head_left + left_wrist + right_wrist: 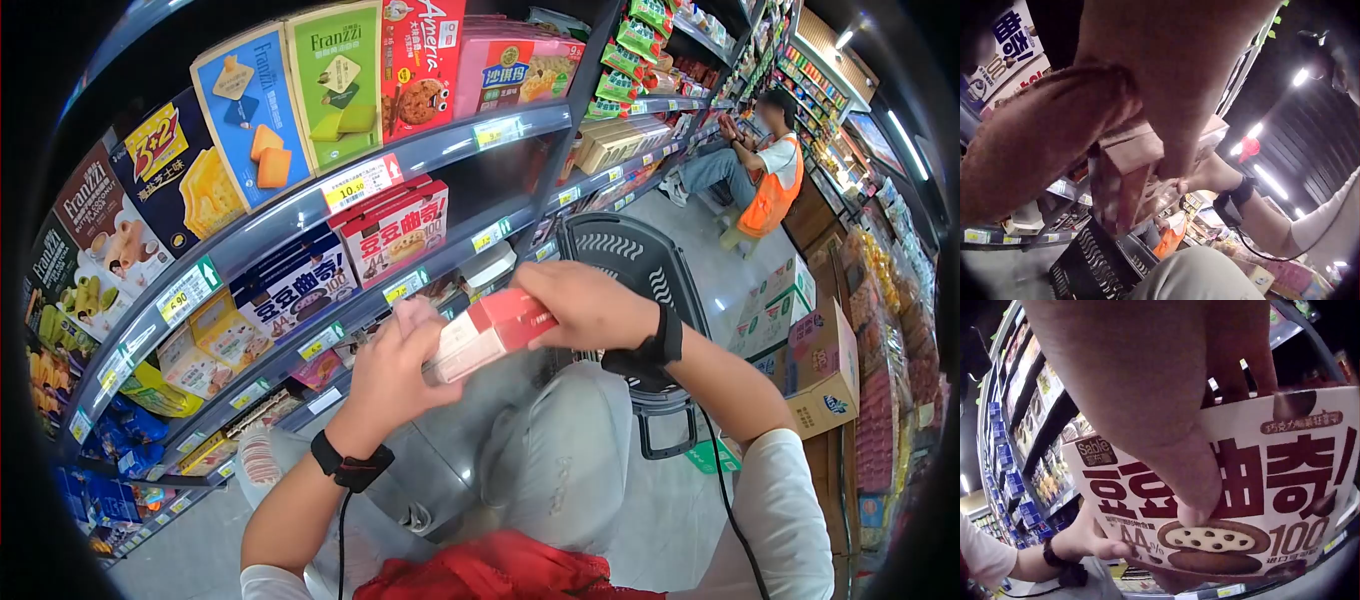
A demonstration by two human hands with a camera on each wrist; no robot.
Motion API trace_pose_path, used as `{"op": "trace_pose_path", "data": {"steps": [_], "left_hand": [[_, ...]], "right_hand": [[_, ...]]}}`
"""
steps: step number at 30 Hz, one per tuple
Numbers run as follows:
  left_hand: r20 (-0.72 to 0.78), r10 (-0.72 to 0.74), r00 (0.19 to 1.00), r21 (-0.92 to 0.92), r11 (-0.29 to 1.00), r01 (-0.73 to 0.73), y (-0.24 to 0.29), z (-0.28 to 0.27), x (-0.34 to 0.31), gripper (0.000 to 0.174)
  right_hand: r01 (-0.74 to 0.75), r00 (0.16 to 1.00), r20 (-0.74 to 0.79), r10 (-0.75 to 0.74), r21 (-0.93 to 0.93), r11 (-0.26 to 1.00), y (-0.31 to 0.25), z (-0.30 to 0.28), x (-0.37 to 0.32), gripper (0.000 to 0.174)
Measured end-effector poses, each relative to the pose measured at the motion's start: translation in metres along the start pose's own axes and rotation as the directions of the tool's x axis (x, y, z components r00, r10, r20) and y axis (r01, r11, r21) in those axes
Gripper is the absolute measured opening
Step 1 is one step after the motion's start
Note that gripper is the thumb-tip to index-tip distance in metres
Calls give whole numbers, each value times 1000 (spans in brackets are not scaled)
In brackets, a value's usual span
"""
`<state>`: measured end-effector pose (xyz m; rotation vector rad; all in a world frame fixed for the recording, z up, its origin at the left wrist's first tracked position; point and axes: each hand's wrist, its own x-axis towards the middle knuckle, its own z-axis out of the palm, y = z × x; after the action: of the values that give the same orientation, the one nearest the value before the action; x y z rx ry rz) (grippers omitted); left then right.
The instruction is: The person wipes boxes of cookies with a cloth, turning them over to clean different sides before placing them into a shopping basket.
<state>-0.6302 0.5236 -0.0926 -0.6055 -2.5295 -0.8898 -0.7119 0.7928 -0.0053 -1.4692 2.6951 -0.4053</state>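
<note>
A white and red box of chocolate cookies (470,350) is held above my knees between both hands. My left hand (392,365) grips its left end, its thumb near the lower edge. On the right end, my right hand (590,310) holds on from above. In the right wrist view the box (1241,544) shows a cookie picture, and my right thumb (1197,481) lies across its printed front. The left hand (1094,540) is at the opposite end there. The left wrist view has the box (1132,153) partly hidden behind my fingers.
Shelves of boxed biscuits rise at the left, with similar red and white boxes (395,235) on a middle shelf. A black basket (690,300) stands on the floor ahead. Cartons (825,365) stand at the right. A person in an orange vest (775,185) sits farther down the aisle.
</note>
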Motion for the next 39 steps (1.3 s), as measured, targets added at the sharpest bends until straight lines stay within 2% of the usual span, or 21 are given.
{"op": "trace_pose_path", "data": {"steps": [2, 3, 4, 7, 11, 14, 17, 18, 21, 25, 35, 39], "left_hand": [[-40, -46, 998, 21, 999, 47, 0, -5, 6, 55], [-65, -60, 996, 28, 998, 62, -2, -7, 8, 55], [-92, -76, 993, 34, 996, 80, -3, -9, 7, 54], [48, -198, 979, -81, 976, 202, -16, -18, 0, 49], [158, -219, 963, -28, 974, 226, -30, -15, -9, 38], [211, -226, 951, 8, 973, 229, -26, -14, -10, 34], [238, -197, 951, -30, 977, 210, -21, -14, -9, 33], [248, -201, 948, -24, 977, 213, -18, -14, -8, 34], [256, -199, 946, -2, 978, 206, -16, -11, -9, 34], [321, -214, 923, -15, 973, 231, -15, -15, -5, 33], [329, -171, 929, 15, 984, 176, -23, 2, -5, 31], [347, -202, 916, 21, 978, 208, -18, 4, -3, 32]], "right_hand": [[-57, 998, 29, 59, -55, 997, 12, -9, 14, 53], [-26, 1000, -5, 25, -73, 997, 22, -14, 21, 52], [-56, 998, -37, 52, -108, 993, 34, -15, 28, 51], [-108, 989, -127, 79, -242, 964, 83, -14, 55, 53], [-168, 974, -204, 97, -367, 915, 142, -8, 87, 55], [-254, 956, -244, 162, -415, 873, 160, -9, 108, 54], [-252, 964, -208, 167, -497, 830, 191, 1, 130, 56], [-265, 964, -162, 210, -536, 801, 198, 3, 139, 55], [-329, 938, -114, 327, -586, 741, 215, 18, 166, 25], [-359, 901, -26, 434, -609, 708, 232, 33, 200, 27], [-366, 913, -94, 397, -616, 698, 263, 32, 229, 32], [-334, 904, 2, 427, -619, 711, 264, 40, 219, 35]]}}
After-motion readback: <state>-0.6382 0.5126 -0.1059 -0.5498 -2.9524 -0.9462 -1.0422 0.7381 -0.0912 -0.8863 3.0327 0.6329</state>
